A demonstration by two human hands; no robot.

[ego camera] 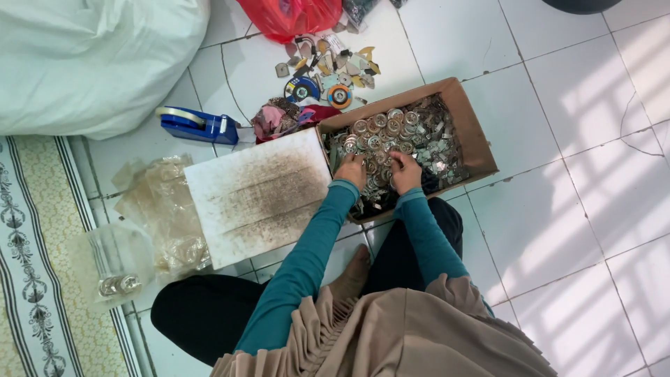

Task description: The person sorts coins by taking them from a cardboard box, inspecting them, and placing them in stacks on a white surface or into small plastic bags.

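**Both hands in the box of metal discs**

From my remote seat I count one cardboard box [472, 126] lying open on the white tiled floor [558, 209], and it is heaped with small round silvery metal discs [391, 132] and loose bits of the same kind, far too many for me to number. Both hands are in that heap. The left hand [352, 169] rests knuckles-up on the discs near the box's left wall, fingers curled down into them; I cannot tell whether it pinches anything. The right hand [404, 169] sits just beside it, fingers bent and drawn together over the pile (again, too small to see a grip).

Touching the box's left wall lies one stained white board [258, 195]. Left of that is a crumpled heap of clear plastic bags [164, 209], and one more clear bag [112, 262] nearer the patterned mat [35, 279] holds a few of the discs. Beyond the board I see one blue tape dispenser [195, 126], two round grinding discs [321, 92] among scattered scrap, one red plastic bag [289, 15] and one big white sack [91, 63].
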